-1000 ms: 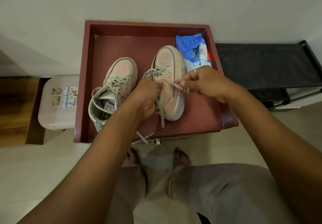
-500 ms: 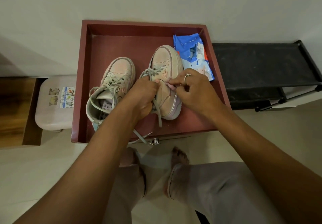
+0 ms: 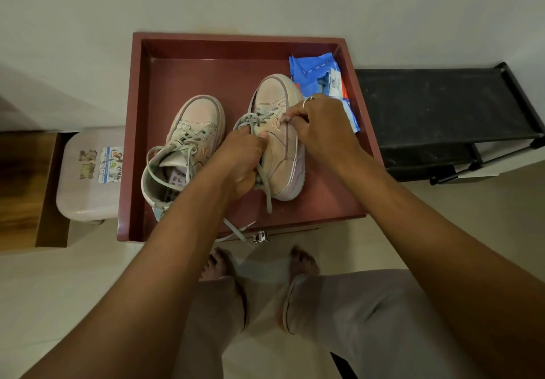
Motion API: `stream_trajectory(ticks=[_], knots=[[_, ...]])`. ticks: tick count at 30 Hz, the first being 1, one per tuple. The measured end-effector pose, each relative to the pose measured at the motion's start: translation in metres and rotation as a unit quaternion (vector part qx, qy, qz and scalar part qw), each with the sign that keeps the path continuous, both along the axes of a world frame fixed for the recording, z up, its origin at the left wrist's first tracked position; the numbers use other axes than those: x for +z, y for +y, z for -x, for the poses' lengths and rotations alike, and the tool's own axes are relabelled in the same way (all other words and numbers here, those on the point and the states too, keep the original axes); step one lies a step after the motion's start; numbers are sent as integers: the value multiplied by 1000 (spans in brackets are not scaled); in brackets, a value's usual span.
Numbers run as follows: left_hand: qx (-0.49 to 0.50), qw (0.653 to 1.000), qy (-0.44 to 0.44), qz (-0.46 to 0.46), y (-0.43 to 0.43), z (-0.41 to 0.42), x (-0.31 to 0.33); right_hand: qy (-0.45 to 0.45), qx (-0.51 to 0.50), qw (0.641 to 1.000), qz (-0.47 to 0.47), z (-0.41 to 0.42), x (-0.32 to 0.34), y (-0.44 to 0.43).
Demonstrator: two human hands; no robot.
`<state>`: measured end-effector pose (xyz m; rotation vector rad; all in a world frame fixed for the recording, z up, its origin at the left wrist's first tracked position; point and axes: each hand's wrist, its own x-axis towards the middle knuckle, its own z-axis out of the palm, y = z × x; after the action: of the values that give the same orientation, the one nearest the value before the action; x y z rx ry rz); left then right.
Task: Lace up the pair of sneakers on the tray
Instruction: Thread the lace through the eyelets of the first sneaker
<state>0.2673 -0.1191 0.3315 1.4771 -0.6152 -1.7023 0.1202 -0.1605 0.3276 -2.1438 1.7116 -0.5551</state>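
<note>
Two pale pink sneakers stand on a dark red tray (image 3: 188, 74). The left sneaker (image 3: 188, 142) has its grey lace threaded loosely, with a loop over its opening. The right sneaker (image 3: 280, 130) leans on its side. My left hand (image 3: 239, 163) grips the right sneaker at its opening, fingers curled over the collar and the grey lace (image 3: 265, 189) that hangs down beside it. My right hand (image 3: 318, 124) pinches the lace's tip against the sneaker's upper eyelets. A ring shows on that hand.
A blue and white packet (image 3: 321, 77) lies in the tray's far right corner. A pale plastic stool (image 3: 85, 178) stands left of the tray, a black rack (image 3: 442, 107) to the right. My bare feet (image 3: 259, 263) are on the floor below the tray's front edge.
My right hand has moved left, from off the sneaker's right side to its eyelets, bringing the lace tip with it. My left hand stays on the right sneaker.
</note>
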Motion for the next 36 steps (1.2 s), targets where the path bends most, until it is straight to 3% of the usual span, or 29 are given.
stream_trajectory(ticks=[6,11,15,22,25,28,32,35,36], knots=[[16,1000,22,2,-1,-1,-2,0,54,998,-18,7,-4,39],[0,1000,16,7,0,-1,-3,19,30,999,18,-6,-3,9],[10,1000,9,0,-2,-4,-9,23,25,999,-12,-10,-1,13],[17,1000,8,-8,-3,-3,-7,-67,74,994,-38,1,2,44],[4,1000,24,7,1,-4,-3,-63,77,995,6,-8,-3,34],[4,999,36,-5,1,-8,-4,-56,107,993,-6,-11,0,39],[-1,1000,12,-14,-1,-8,-2,-57,150,987,-18,2,2,63],[-30,999,-21,20,3,-3,6,-92,76,992,-30,12,0,67],[-57,994,-77,44,4,-2,7,-101,49,993,-32,12,0,68]])
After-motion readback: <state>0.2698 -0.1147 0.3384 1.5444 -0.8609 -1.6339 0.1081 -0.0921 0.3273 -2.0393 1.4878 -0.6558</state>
